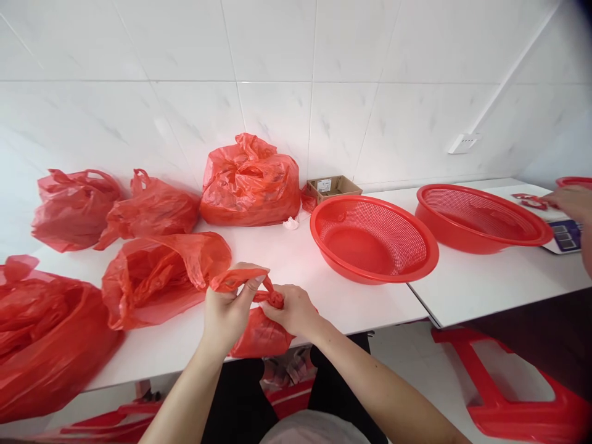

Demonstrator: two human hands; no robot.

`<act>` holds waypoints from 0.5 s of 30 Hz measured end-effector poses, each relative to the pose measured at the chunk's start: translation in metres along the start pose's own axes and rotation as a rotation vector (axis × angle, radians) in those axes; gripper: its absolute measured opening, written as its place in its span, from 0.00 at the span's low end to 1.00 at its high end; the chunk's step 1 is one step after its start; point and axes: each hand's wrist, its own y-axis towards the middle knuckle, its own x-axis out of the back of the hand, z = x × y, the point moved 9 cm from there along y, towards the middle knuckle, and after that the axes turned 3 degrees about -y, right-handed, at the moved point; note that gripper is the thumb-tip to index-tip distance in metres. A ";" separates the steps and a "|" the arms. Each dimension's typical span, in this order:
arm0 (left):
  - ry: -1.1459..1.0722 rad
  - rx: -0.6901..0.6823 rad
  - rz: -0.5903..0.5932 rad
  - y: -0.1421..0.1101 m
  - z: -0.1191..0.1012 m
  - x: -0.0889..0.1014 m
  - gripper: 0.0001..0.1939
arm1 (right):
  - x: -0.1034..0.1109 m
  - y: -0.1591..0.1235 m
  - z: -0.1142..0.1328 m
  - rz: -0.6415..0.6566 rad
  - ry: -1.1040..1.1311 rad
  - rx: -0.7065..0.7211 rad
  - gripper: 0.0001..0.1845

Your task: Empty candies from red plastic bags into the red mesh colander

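A small red plastic bag (259, 336) sits at the front edge of the white table (300, 259), right in front of me. My left hand (229, 305) pinches one twisted handle of the bag between thumb and fingers. My right hand (293, 308) is closed on the other handle, and the two handles meet in a knot between my hands. A larger red bag (152, 277) lies open-mouthed just left of my left hand.
Several filled red bags lie along the wall and at far left (41, 333). Two red perforated basins (374, 237) (481, 216) stand to the right, behind them a small cardboard box (333, 186). Another person's hand (576, 206) is over a scale (567, 234). Red stools (513, 388) stand below.
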 end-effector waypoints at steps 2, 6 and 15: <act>-0.012 -0.015 -0.008 -0.002 0.002 0.000 0.07 | -0.001 -0.001 -0.002 0.010 -0.031 -0.008 0.14; -0.015 -0.053 -0.016 -0.002 0.002 -0.004 0.07 | 0.001 -0.002 -0.007 -0.001 -0.071 -0.041 0.10; -0.044 -0.046 0.002 -0.002 0.000 -0.007 0.07 | -0.003 0.002 -0.008 -0.123 -0.079 0.034 0.13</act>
